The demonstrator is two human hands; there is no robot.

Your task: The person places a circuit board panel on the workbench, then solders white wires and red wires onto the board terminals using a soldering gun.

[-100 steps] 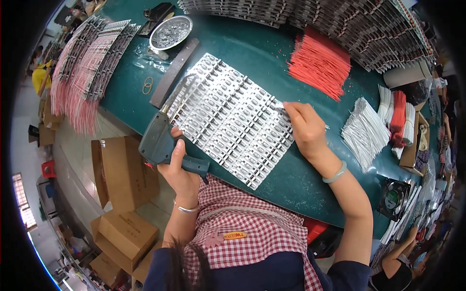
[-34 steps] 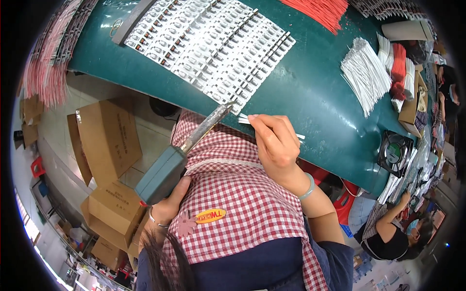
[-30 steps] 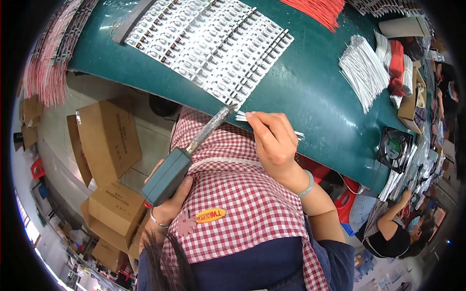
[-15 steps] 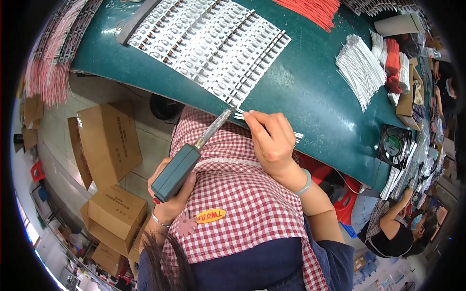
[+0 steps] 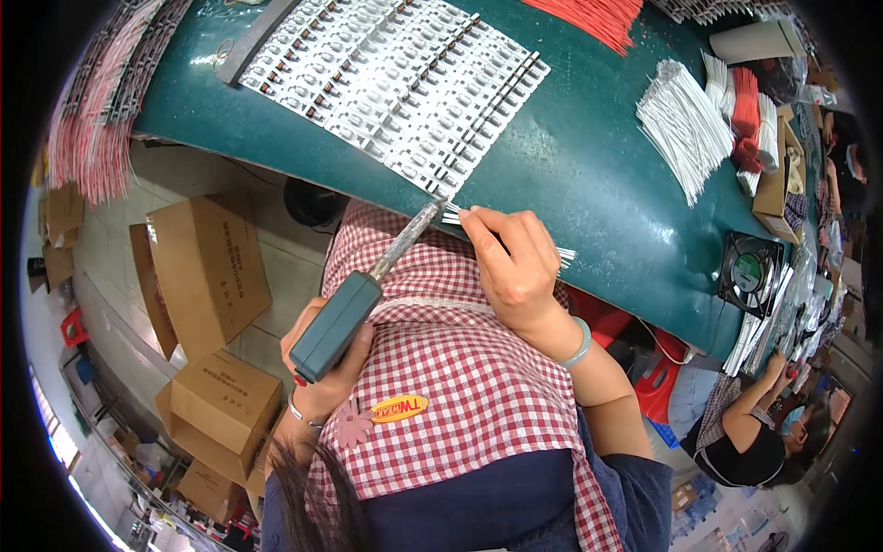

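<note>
My left hand [image 5: 317, 394] is closed round the green handle of a soldering iron [image 5: 337, 324]. Its metal barrel points up and away, and the tip meets the near corner of a white panel [image 5: 382, 124] made up of rows of small modules. Between the thumb and fingers of my right hand [image 5: 520, 271], several thin white wires [image 5: 452, 214] are pinched. Their near-side ends stick out beside the iron's tip, while the other ends show past my palm. Whether the tip touches a wire cannot be made out.
A dark bar [image 5: 262, 41] lies along the panel's left side. Loose white wires [image 5: 685, 129] and red wires [image 5: 593, 20] lie on the green table [image 5: 589, 184], with a small black fan [image 5: 750, 271] at its right edge. Cardboard boxes [image 5: 212, 276] stand left; a co-worker [image 5: 750, 442] sits right.
Both my hands keep their grips in nearly the same place. The iron's tip has shifted very slightly up at the panel corner. At the right, the co-worker's hands have moved a little.
</note>
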